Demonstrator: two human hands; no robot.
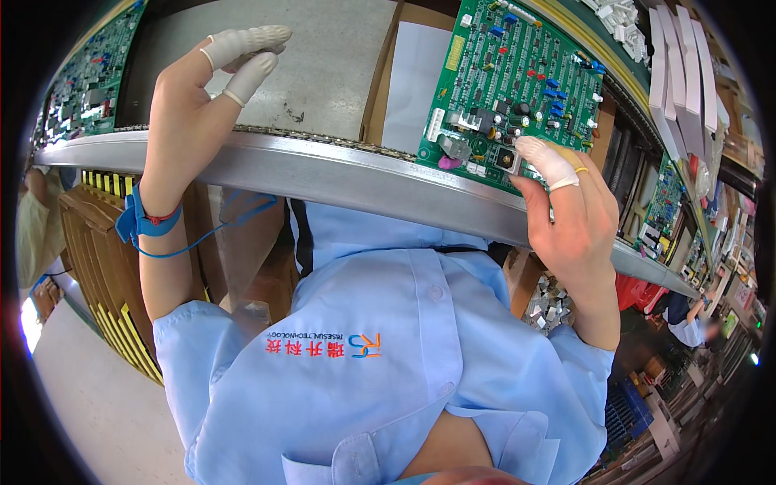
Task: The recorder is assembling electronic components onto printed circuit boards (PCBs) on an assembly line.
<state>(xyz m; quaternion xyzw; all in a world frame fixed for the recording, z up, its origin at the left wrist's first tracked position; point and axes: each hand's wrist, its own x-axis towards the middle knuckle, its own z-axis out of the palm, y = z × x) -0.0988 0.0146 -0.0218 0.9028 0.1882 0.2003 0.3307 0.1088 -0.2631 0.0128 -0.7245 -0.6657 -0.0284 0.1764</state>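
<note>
A green circuit board [529,81], crowded with small parts, sits on the rail at the right of the bench. My right hand [578,202] is at its near edge, a white finger cot on the index finger. Thumb and index finger close around a small square component [507,159] with a pale frame and dark middle; the other fingers are partly hidden. Above the metal plate [323,73], my left hand [198,105] hangs open with nothing visible in it. White cots cover its thumb and fingers. A blue wrist strap [149,217] with a cord circles the left wrist.
A silver rail [323,170] with a chain along it crosses in front of me. Another green board [89,89] lies far left, and one more [664,202] at right. Stacked cardboard [105,267] stands below left. White strips [679,73] and loose white parts [618,24] are at upper right.
</note>
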